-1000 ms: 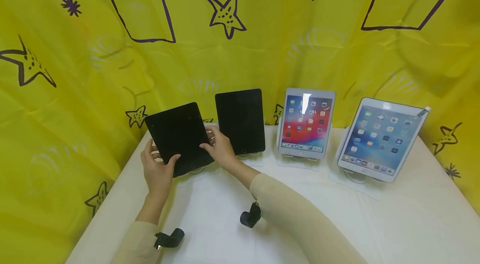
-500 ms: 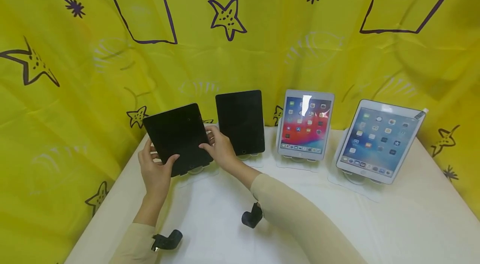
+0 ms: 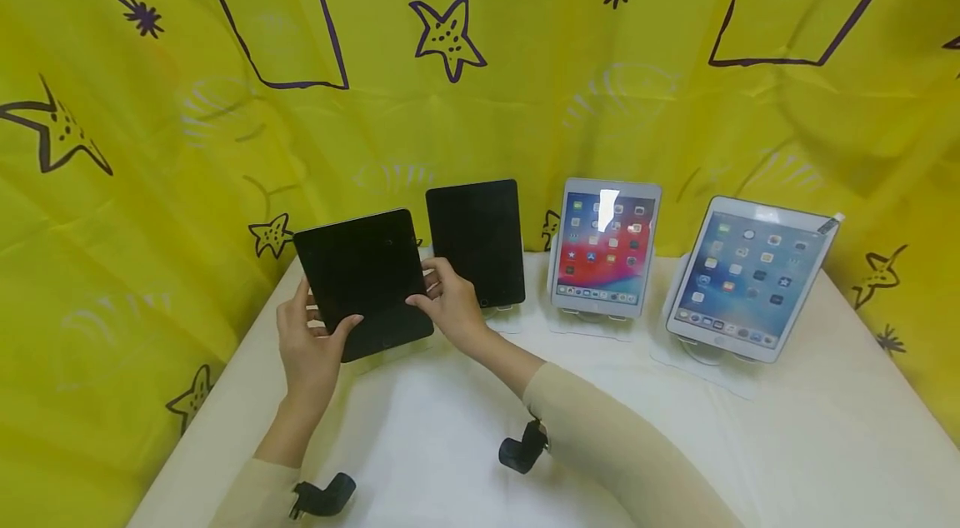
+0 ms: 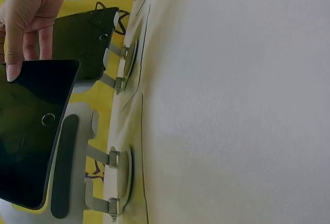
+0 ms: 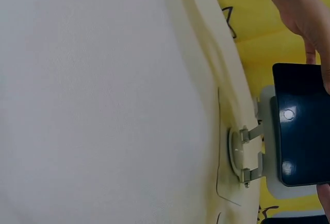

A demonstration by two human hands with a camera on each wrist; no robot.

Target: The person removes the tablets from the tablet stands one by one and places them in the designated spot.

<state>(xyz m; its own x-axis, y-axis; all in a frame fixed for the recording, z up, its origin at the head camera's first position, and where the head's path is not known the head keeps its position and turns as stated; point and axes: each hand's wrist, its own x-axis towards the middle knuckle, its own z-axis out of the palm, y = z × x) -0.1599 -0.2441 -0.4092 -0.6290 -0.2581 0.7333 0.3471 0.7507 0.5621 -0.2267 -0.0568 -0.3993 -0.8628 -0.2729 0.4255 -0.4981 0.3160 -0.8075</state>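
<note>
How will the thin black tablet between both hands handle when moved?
The thin black rectangular tablet is likely stiff: it shows no sag between the left hand and right hand. Its glossy, light-reflecting face may slip and could crack if knocked.

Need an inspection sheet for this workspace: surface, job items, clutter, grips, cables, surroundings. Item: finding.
Surface: white cloth-like table covering, soft folds near its far edge.
Job item: black rectangular tablet, screen dark, tilted, lower edge apart from the hooks of its grey stand with a dark pad.
Alongside, each on a stand: second black rectangular tablet, screen dark; white-framed tablet with red-and-blue screen and white-framed tablet with blue screen, both showing icons.
Clutter: nothing seen.
Left-hand grip: on first tablet's left side, thumb in front.
Right-hand grip: on its right side, thumb in front.
Cables: nothing seen.
Surroundings: yellow curtain with dark star drawings.
</note>
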